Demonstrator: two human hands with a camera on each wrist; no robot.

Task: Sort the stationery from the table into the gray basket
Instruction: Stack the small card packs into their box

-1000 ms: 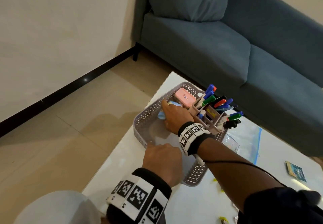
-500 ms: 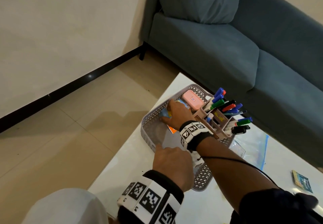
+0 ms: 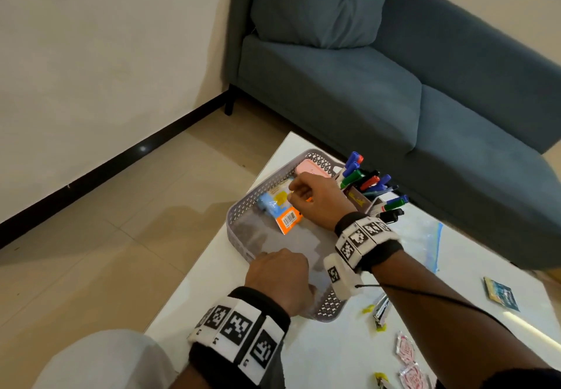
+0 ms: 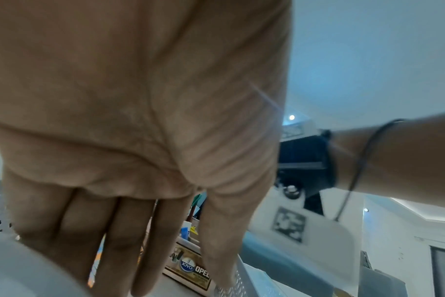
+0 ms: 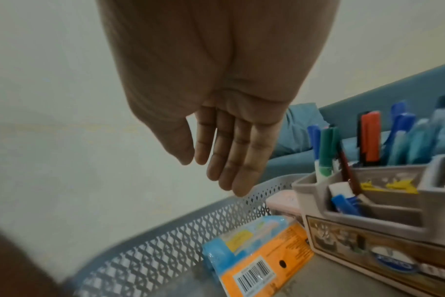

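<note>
The gray mesh basket point(image 3: 243, 215) sits on the white table's far left part. In it lie an orange-and-blue blister pack point(image 3: 287, 215), a pink case point(image 3: 309, 167) and a beige organizer point(image 3: 361, 199) full of markers. My right hand point(image 3: 296, 194) hovers just above the pack. In the right wrist view its fingers point(image 5: 231, 160) are straight and hold nothing, with the pack point(image 5: 257, 255) lying free below. My left hand point(image 3: 273, 264) rests on the basket's near rim, and its fingers point(image 4: 114, 241) are straight in the left wrist view.
On the table to the right of the basket lie a stapler point(image 3: 381, 312), yellow clips point(image 3: 368, 309), a clear zip bag point(image 3: 425, 236), a small blue card point(image 3: 501, 294) and pink tags point(image 3: 405, 349). A blue sofa point(image 3: 394, 85) stands close behind the table.
My right hand has let go of the blister pack and lifted back off it, so the pack now lies uncovered in the basket. My left hand stays on the near rim.
</note>
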